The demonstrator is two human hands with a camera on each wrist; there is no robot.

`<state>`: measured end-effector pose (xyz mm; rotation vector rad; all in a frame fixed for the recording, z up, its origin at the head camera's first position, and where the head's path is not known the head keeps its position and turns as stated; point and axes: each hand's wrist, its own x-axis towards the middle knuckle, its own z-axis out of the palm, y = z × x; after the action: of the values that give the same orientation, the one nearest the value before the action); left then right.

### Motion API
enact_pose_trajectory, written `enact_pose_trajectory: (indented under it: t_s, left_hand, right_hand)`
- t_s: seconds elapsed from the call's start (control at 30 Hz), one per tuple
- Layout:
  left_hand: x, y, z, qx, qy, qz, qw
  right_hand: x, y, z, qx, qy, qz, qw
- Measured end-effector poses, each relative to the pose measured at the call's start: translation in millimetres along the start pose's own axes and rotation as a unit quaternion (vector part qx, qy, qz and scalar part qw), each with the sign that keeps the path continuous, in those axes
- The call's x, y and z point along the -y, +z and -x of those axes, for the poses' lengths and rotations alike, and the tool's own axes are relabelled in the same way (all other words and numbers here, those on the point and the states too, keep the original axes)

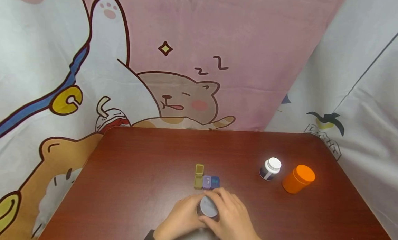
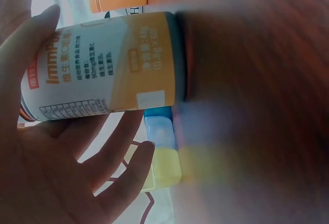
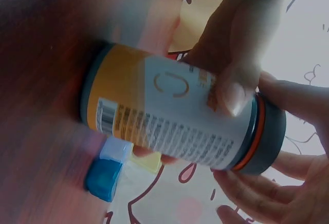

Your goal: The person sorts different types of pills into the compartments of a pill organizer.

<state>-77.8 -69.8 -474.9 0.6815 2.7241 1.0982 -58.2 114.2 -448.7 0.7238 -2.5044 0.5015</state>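
While both hands meet at the near edge of the tabletop (image 1: 140,171), I log the following. Item one: supplement bottle (image 2: 103,70), white and orange label, grey cap (image 3: 267,136) with an orange ring, standing upright on the tabletop just in front of the pill organiser. My left hand (image 1: 180,217) wraps its fingers (image 2: 110,152) round the bottle's body; my right hand (image 1: 231,215) closes its fingers around the cap. Item two: pill organiser (image 1: 206,179), yellow, purple and blue compartments in a row, the yellow lid standing open, near the middle of the tabletop. Item three: small dark bottle with white cap (image 1: 270,168), toward the right edge. Item four: orange container (image 1: 298,178), tilted, just beside the dark bottle on its right.
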Motion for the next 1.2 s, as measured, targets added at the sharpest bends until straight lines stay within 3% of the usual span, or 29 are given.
enact_pose_trajectory:
  t_s: [0.3,0.83,1.0,1.2]
  left_hand:
    - [3.3,2.7,-0.9,-0.032,0.035,-0.057,0.9973]
    - [2.3,2.9,-1.7,-0.034,0.034,-0.085,0.9952]
    - [2.8,2.1,-1.9,-0.023,0.032,-0.079,0.9961]
    - [1.9,1.3,-1.0,-0.015,0.029,-0.074,0.9968]
  right_hand:
    - [-10.8,-1.9,-3.1,0.003,-0.042,-0.042,0.998]
    - [-27.5,-0.1,-7.6,0.010,-0.110,-0.088,0.990]
    - [-32.5,-4.2,-8.4,0.035,-0.126,-0.117,0.984]
    - [-34.8,-11.6,-8.4,0.100,-0.123,-0.156,0.975]
